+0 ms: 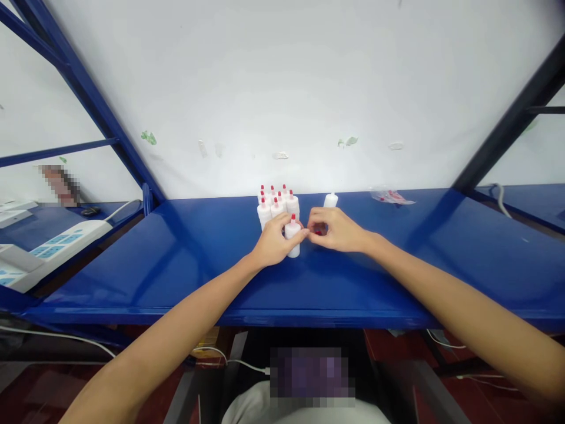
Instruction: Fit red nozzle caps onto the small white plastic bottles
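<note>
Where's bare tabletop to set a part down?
Bare: blue tabletop left of the grouped red-tipped bottles; right of the right hand, in front of the plastic bag; front strip between the forearms. Crowded: centre, where the left hand grips a single red-tipped bottle beside the right hand, with an untipped white bottle behind.

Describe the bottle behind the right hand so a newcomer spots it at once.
On the blue table, look near the wall, right of the red-tipped bottles. Just behind the right hand is a white bottle, its lower part hidden. Unlike its neighbours, it shows no red tip.
</note>
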Motion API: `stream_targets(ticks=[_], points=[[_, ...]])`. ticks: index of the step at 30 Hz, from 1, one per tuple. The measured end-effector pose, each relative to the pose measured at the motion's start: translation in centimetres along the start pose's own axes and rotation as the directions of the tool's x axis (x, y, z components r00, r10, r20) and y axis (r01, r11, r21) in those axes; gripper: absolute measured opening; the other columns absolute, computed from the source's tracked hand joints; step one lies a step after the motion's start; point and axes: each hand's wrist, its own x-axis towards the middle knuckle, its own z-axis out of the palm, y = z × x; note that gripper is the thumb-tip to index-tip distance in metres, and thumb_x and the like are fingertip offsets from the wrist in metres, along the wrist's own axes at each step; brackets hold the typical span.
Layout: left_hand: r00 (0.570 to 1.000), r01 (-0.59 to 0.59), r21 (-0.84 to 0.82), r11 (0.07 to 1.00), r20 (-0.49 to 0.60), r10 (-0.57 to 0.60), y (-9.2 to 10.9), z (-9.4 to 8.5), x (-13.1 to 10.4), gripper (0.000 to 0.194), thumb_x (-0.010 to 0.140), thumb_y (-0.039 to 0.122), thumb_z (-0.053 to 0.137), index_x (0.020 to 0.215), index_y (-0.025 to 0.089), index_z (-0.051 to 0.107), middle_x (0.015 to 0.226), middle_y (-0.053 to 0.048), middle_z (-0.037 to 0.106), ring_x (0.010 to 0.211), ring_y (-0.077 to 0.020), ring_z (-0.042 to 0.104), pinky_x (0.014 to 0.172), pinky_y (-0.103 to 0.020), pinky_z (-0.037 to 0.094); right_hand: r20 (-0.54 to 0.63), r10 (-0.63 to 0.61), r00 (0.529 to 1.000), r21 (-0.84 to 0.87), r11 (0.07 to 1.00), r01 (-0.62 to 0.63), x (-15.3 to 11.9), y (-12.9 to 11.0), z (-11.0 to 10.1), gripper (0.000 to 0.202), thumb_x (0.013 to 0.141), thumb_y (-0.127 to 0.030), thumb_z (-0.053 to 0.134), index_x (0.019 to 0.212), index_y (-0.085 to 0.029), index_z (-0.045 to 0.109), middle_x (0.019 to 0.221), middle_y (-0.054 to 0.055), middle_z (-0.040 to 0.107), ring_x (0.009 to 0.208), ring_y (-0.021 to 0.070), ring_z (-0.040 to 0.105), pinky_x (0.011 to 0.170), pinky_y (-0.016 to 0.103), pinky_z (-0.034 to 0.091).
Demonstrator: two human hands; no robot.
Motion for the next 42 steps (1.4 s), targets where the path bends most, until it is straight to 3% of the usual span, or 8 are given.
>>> stream_targets(ticks=[5, 9, 11, 13, 16, 23, 34, 42], points=[[0.996, 0.071, -0.021, 0.997, 0.047, -0.070, 0.2, 0.3, -0.2, 0.029, 0.085, 0.042, 0.064, 0.078, 0.015, 0.061, 0.075, -0.003, 0.064, 0.074, -0.0167, 0.059, 0.075, -0.031, 0.049, -0.107, 0.016, 0.994, -0.021, 1.000, -0.018, -0.2, 0.4, -0.9, 0.036, 0.092, -0.041, 0.051, 0.063, -0.019, 0.047, 0.066, -0.001, 0.046, 0.060, 0.0122, 0.041, 0.060, 0.028, 0.032], [0.961, 0.193, -0.251, 0.949, 0.244, -0.130, 0.5, 0.8, -0.5, 0.025, 0.092, 0.040, 0.054, 0.093, 0.015, 0.054, 0.079, -0.003, 0.067, 0.071, -0.0146, 0.064, 0.068, -0.027, 0.051, -0.035, 0.042, 0.998, 0.052, 0.998, -0.040, -0.2, -0.6, -0.9, 0.031, 0.094, -0.050, 0.047, 0.080, -0.022, 0.044, 0.065, -0.004, 0.047, 0.055, 0.0108, 0.038, 0.057, 0.027, 0.029], [0.952, 0.194, -0.283, 0.939, 0.284, -0.110, 0.6, 0.8, -0.4, 0.021, 0.093, 0.035, 0.049, 0.103, 0.016, 0.050, 0.081, -0.002, 0.066, 0.068, -0.0133, 0.063, 0.065, -0.026, 0.051, 0.010, 0.036, 0.999, 0.041, 0.999, -0.036, -0.1, -1.3, -0.7, 0.029, 0.095, -0.049, 0.046, 0.086, -0.022, 0.044, 0.067, -0.004, 0.050, 0.055, 0.0110, 0.039, 0.057, 0.027, 0.030], [0.966, 0.116, -0.205, 0.972, 0.252, -0.062, 0.7, 0.6, -0.2, 0.018, 0.092, 0.030, 0.048, 0.106, 0.018, 0.048, 0.086, -0.002, 0.065, 0.069, -0.0129, 0.062, 0.067, -0.026, 0.050, 0.031, 0.026, 0.999, 0.010, 1.000, -0.026, -0.1, -1.8, -0.5, 0.025, 0.097, -0.046, 0.043, 0.088, -0.022, 0.044, 0.069, -0.002, 0.054, 0.056, 0.0117, 0.042, 0.058, 0.028, 0.031], [0.979, -0.006, 0.039, 0.999, 0.203, -0.002, 0.8, 0.0, 0.0, 0.014, 0.090, 0.027, 0.049, 0.101, 0.019, 0.050, 0.089, -0.002, 0.065, 0.075, -0.0157, 0.062, 0.073, -0.029, 0.050, 0.051, 0.024, 0.998, -0.030, 0.999, -0.022, 0.0, -1.9, -0.4, 0.023, 0.099, -0.041, 0.041, 0.087, -0.022, 0.046, 0.073, 0.000, 0.057, 0.060, 0.0132, 0.046, 0.061, 0.028, 0.033], [0.960, -0.047, 0.476, 0.878, 0.264, -0.091, 0.9, -0.6, 0.1, 0.030, 0.093, 0.040, 0.046, 0.112, 0.018, 0.052, 0.081, -0.007, 0.067, 0.070, -0.0238, 0.065, 0.065, -0.033, 0.049, 0.177, 0.013, 0.984, -0.219, 0.975, 0.026, -0.1, -0.9, -0.5, 0.022, 0.099, -0.030, 0.035, 0.092, -0.020, 0.054, 0.088, 0.005, 0.064, 0.074, 0.0173, 0.055, 0.065, 0.029, 0.034], [0.962, -0.089, 0.488, 0.869, 0.268, -0.051, 0.6, -0.3, 0.2, 0.028, 0.095, 0.035, 0.044, 0.113, 0.016, 0.053, 0.092, -0.009, 0.071, 0.079, -0.0236, 0.068, 0.065, -0.031, 0.050, 0.180, 0.065, 0.981, -0.566, 0.823, 0.049, 0.5, -0.9, 0.3, 0.025, 0.099, -0.033, 0.039, 0.093, -0.018, 0.057, 0.092, 0.009, 0.068, 0.062, 0.0173, 0.052, 0.058, 0.033, 0.023], [0.960, -0.071, 0.675, 0.735, 0.246, -0.133, 1.4, 0.2, 0.3, 0.030, 0.094, 0.035, 0.046, 0.117, 0.017, 0.053, 0.100, -0.012, 0.071, 0.082, -0.0264, 0.069, 0.068, -0.033, 0.050, 0.157, 0.206, 0.966, -0.613, 0.787, -0.068, 0.8, -1.0, 0.1, 0.023, 0.096, -0.029, 0.041, 0.093, -0.017, 0.060, 0.092, 0.012, 0.069, 0.069, 0.0213, 0.060, 0.057, 0.033, 0.023]])
